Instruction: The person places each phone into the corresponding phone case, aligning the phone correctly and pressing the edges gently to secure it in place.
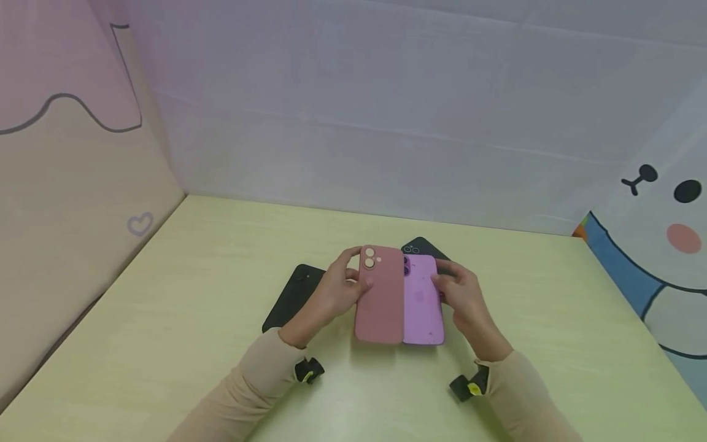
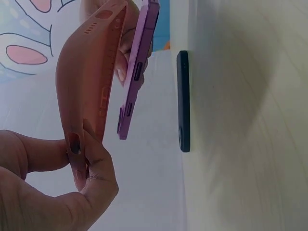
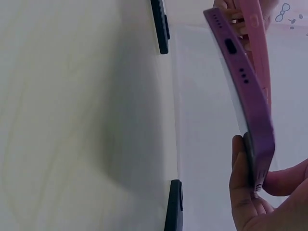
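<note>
My left hand [image 1: 338, 288] pinches a dusty-pink phone case [image 1: 380, 307] by its left edge, thumb on the back and fingers behind. In the left wrist view the case [image 2: 79, 82] shows a hollow inside with cutouts along its rim. A purple phone [image 1: 424, 301] is held by its right edge in my right hand [image 1: 463, 294]. Case and phone stand upright side by side above the table, the case overlapping the phone's left part in the head view. From the right wrist the phone's bottom edge [image 3: 245, 82] is visible, with its port and small holes.
One black phone-shaped item [image 1: 293, 298] lies on the pale wooden table [image 1: 232, 245] beside my left forearm. A second dark one with camera rings [image 1: 425, 247] lies behind the purple phone. A plain cloth backdrop [image 1: 353, 123] rises at the table's far edge.
</note>
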`<state>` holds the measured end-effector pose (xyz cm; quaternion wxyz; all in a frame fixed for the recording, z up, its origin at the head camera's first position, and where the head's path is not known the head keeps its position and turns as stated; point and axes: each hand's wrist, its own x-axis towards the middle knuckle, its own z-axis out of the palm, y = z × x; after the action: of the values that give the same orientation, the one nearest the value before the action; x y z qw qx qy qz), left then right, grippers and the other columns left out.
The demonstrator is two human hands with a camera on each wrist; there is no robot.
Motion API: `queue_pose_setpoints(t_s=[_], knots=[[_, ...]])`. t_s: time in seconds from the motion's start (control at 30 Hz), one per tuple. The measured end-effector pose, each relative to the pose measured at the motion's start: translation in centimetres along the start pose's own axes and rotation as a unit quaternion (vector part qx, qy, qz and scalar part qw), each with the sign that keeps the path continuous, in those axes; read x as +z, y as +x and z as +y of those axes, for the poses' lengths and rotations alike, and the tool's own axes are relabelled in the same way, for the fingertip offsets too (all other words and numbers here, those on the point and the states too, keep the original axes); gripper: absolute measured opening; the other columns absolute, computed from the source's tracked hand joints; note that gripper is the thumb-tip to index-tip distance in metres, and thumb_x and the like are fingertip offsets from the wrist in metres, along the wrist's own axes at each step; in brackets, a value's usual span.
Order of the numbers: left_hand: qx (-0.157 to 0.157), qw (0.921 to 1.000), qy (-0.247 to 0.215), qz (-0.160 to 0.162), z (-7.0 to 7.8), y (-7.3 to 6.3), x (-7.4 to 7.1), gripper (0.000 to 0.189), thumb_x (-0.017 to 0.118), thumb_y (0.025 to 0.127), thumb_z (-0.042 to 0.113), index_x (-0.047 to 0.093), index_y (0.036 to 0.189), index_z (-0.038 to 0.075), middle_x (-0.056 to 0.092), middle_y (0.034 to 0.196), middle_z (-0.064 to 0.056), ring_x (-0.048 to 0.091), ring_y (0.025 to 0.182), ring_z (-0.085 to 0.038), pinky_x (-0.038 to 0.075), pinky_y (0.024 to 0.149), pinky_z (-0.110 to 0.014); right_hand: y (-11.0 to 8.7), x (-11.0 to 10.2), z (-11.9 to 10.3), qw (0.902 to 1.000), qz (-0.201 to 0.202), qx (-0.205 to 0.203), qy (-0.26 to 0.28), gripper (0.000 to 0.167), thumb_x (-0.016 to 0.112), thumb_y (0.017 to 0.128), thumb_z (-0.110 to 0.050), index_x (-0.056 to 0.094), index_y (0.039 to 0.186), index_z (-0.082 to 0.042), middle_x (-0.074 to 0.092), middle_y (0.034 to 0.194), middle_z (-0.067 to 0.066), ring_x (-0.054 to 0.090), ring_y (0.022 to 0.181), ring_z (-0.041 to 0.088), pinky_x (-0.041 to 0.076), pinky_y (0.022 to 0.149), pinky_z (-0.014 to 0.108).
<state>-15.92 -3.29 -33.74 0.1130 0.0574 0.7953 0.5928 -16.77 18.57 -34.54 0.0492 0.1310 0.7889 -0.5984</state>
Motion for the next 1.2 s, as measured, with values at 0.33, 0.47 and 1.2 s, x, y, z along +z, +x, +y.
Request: queue_pose_setpoints(t_s=[0.33, 0.47, 1.2], knots=[[-0.009, 0.9998, -0.019, 0.007, 0.1, 0.5, 0.3, 0.062, 0.056, 0.090, 0.005, 0.026, 0.142, 0.015, 0.062, 0.094, -0.014, 0.062, 0.073, -0.014, 0.051, 0.065, -0.026, 0.2, 0.7, -0.3, 0.9993, 0.002, -0.004, 0.036, 0.044, 0.046, 0.092, -0.005, 0.041, 0.135, -0.004, 0.062, 0.080, -0.003, 0.054, 0.071, 0.006, 0.048, 0.066, 0.020], [-0.009, 0.9997, -0.022, 0.008, 0.0, 0.6, 0.3, 0.061, 0.055, 0.090, 0.005, 0.026, 0.142, 0.015, 0.062, 0.094, -0.015, 0.062, 0.073, -0.014, 0.052, 0.065, -0.026, 0.1, 1.0, -0.3, 0.9988, -0.003, -0.005, 0.049, 0.043, 0.046, 0.091, -0.004, 0.042, 0.135, -0.004, 0.060, 0.074, -0.007, 0.053, 0.069, 0.005, 0.047, 0.065, 0.021], [-0.006, 0.9996, -0.025, 0.009, -0.1, 0.8, 0.2, 0.059, 0.056, 0.090, 0.006, 0.027, 0.141, 0.011, 0.062, 0.093, -0.015, 0.063, 0.072, -0.015, 0.053, 0.065, -0.028, -0.3, 1.8, -1.1, 0.9974, -0.017, -0.008, 0.070, 0.042, 0.045, 0.093, -0.006, 0.042, 0.135, -0.007, 0.065, 0.100, 0.008, 0.058, 0.077, 0.006, 0.049, 0.071, 0.022]])
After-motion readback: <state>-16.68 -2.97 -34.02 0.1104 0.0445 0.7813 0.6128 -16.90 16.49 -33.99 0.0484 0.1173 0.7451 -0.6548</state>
